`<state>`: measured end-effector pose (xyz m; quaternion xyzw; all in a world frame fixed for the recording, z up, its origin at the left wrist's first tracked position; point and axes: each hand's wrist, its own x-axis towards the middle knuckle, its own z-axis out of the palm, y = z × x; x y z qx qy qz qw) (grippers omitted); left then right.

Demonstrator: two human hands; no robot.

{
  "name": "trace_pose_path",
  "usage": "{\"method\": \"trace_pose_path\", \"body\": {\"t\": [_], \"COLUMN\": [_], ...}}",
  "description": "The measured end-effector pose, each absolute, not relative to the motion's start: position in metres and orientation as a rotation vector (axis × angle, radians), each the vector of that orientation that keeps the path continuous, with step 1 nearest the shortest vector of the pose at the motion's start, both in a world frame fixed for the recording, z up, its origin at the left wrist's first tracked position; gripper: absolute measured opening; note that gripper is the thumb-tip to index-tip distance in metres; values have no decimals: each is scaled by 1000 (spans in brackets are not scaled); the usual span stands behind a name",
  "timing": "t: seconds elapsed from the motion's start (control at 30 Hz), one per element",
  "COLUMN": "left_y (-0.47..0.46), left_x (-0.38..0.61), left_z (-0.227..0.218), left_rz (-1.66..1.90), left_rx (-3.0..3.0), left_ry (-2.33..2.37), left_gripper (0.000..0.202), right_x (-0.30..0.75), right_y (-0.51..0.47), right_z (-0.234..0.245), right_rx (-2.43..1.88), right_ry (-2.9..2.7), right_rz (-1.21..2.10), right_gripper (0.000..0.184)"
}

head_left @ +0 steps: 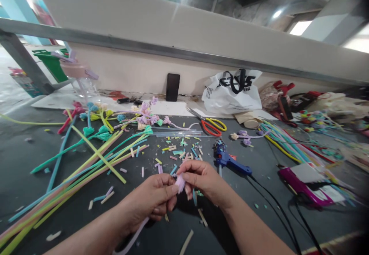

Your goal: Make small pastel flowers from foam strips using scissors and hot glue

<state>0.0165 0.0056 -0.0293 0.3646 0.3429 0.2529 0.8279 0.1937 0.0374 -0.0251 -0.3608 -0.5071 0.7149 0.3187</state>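
My left hand (pixel 157 197) and my right hand (pixel 203 180) meet at the middle of the dark table. Both are closed, pinching a short fluffy lilac pipe cleaner piece (pixel 180 183) between the fingertips. A long lilac stem (pixel 135 235) trails down from under my left hand; whether it joins the piece is hidden by the fingers. Just beyond my hands lie many short cut pipe cleaner bits (pixel 173 147) in pastel colours. The blue glue gun (pixel 233 163) lies right of my right hand, apart from it.
Long pipe cleaners (pixel 83 174) spread at left, with finished-looking fluffy flowers (pixel 145 113) behind. Scissors (pixel 209 124) with red and yellow handles lie at the back. A phone (pixel 173 87) leans on the panel beside a white bag (pixel 232 93). Cords run past a magenta box (pixel 305 186) at right.
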Motion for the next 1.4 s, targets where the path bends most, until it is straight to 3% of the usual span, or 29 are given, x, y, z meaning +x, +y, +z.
{"method": "trace_pose_path", "body": {"t": [0.27,0.4,0.5,0.67,0.93,1.2,1.3,1.4], "left_y": [5,7,9,13,17,24,25,25], "left_x": [18,17,16,9,3,0,-1,0], "left_z": [-31,-35,-38,-38,-37,-39,-39,-40], "left_rz": [560,635,697,829,903,993,1021,1012], "left_rx": [768,717,666,544,463,501,519,547], "left_ry": [751,719,658,591,570,556,576,578], "left_gripper": [24,22,24,22,20,18,19,21], "right_x": [192,193,198,217,241,278,304,320], "right_y": [37,35,34,37,49,55,54,52], "right_z": [-30,-15,7,34,16,16,3,-15], "right_rx": [-956,-966,-1070,-1452,-1850,-2076,-2251,-2327], "right_ry": [-1315,-1373,-1417,-1546,-2049,-2222,-2169,-2195], "right_rz": [1819,1735,1517,1108,360,-9,-177,-49], "right_gripper": [18,35,39,29,13,17,35,52]}}
